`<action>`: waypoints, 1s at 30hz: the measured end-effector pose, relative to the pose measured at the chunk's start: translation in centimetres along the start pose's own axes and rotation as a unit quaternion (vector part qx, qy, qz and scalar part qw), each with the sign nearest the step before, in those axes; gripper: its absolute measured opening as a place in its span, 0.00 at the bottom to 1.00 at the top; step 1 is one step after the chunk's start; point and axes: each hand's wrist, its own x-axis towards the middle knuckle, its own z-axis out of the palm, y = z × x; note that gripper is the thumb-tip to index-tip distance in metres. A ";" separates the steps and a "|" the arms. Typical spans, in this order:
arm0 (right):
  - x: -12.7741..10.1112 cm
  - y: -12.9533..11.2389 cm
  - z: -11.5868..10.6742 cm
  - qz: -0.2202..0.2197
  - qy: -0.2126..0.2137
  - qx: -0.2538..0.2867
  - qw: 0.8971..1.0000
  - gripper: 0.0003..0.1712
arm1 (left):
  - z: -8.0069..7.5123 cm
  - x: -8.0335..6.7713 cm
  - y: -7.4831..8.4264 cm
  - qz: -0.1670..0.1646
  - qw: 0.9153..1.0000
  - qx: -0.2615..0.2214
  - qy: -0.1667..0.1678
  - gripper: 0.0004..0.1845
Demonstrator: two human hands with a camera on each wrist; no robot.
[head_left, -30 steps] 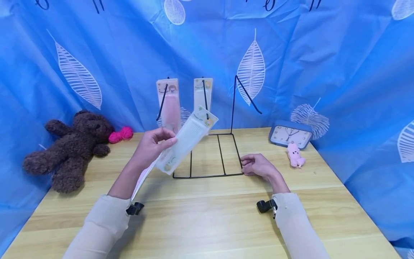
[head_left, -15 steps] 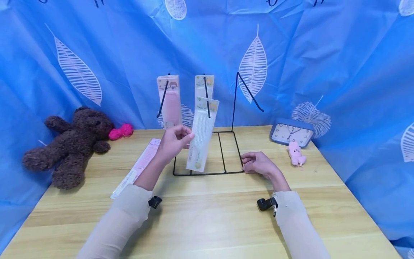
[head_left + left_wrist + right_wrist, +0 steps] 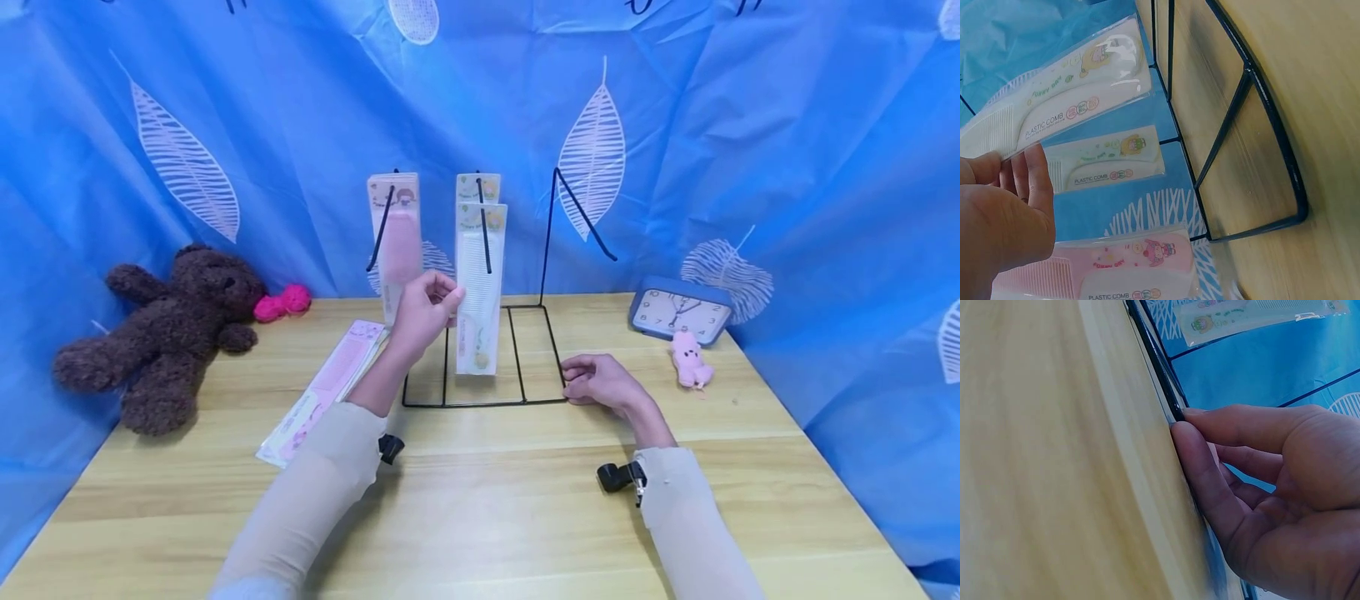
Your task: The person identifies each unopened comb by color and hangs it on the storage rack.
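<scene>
My left hand [image 3: 427, 308] pinches the edge of a white plastic comb [image 3: 468, 312] in a clear packet, thumb on one side and fingers on the other. The packet hangs upright at the middle hook of a black wire rack [image 3: 517, 358]; the hook's end shows in front of it. Behind, on the same hook, is another packaged white comb [image 3: 1113, 156]. Packaged pink combs [image 3: 401, 242] hang on the left hook, close to my left hand. My right hand [image 3: 603, 383] pinches the rack's base wire at its front right corner, thumb against forefinger in the right wrist view.
More packaged pink combs [image 3: 330, 383] lie on the table beside my left forearm. A brown teddy bear [image 3: 176, 333] with a bright pink bow [image 3: 283, 302] lies at left. At back right are a blue clock [image 3: 678, 310] and a small pink plush [image 3: 688, 358]. The right hook [image 3: 585, 212] is bare.
My left hand has moved right and up with the white comb, turning it from slanted to upright and sliding it further back along the middle hook. The right hand stays at the rack's corner.
</scene>
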 end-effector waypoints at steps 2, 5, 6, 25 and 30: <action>0.0 0.0 -0.1 -0.001 0.002 -0.001 1.000 0.37 | 0.3 0.4 0.0 -0.002 1.000 0.002 0.009 0.05; 0.0 0.1 -0.1 -0.002 0.001 0.000 1.000 0.36 | 0.6 1.0 0.1 -0.009 1.000 0.005 0.021 0.05; -0.1 0.1 -0.1 -0.001 0.000 0.002 1.000 0.36 | 0.7 1.2 0.1 -0.013 1.000 0.004 0.026 0.05; 0.4 0.5 -0.3 -0.005 -0.002 0.007 1.000 0.36 | 1.8 3.8 0.0 -0.047 0.992 -0.019 0.114 0.03; 0.6 0.5 -0.1 -0.004 0.004 0.010 1.000 0.36 | 1.3 3.5 -0.2 -0.042 0.992 -0.018 0.116 0.01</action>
